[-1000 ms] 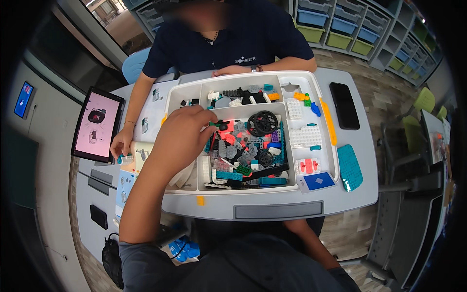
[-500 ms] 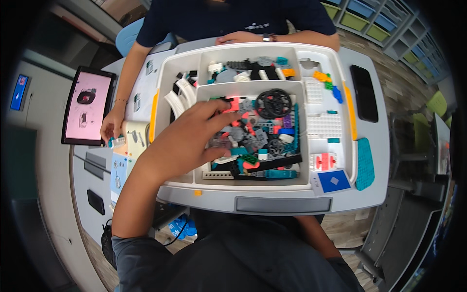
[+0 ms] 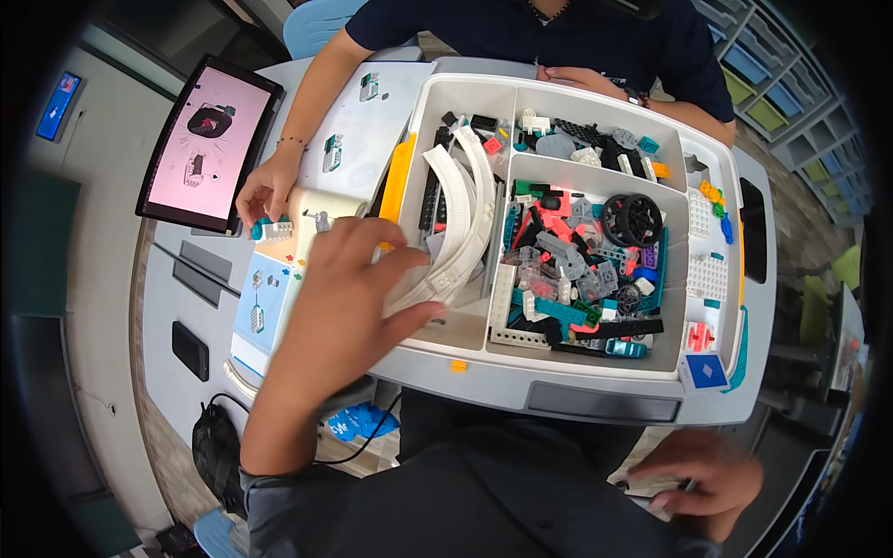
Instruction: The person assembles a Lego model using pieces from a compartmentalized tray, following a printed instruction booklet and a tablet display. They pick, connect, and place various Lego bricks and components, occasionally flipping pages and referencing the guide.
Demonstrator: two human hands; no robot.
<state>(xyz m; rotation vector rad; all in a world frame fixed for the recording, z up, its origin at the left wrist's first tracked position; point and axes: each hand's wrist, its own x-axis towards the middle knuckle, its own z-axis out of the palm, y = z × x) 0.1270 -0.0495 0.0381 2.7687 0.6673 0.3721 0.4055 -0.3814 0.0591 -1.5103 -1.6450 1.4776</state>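
Note:
My left hand (image 3: 358, 279) is over the left edge of the white sorting tray (image 3: 577, 369), thumb and fingers apart, with nothing visible between them. Right beside its fingertips, white curved pieces (image 3: 474, 223) lie in the tray's left compartment. The middle compartment holds a heap of mixed building bricks (image 3: 567, 270), and two black wheel rims (image 3: 633, 220) lie on top. Down at the lower right, off the table, my right hand (image 3: 702, 474) is slightly blurred, its fingers loosely bent and apart, with nothing seen in it.
Across the table, a person's hand (image 3: 270, 191) holds a small white and teal brick build (image 3: 273, 230) over an instruction booklet (image 3: 256, 298). A monitor (image 3: 209, 144) stands at the left, with a phone (image 3: 191, 351) below it. Another phone (image 3: 753, 232) lies right of the tray.
My left hand has left the heap of bricks and moved left to the tray's edge. My right hand has come into view at the lower right. The head view has shifted.

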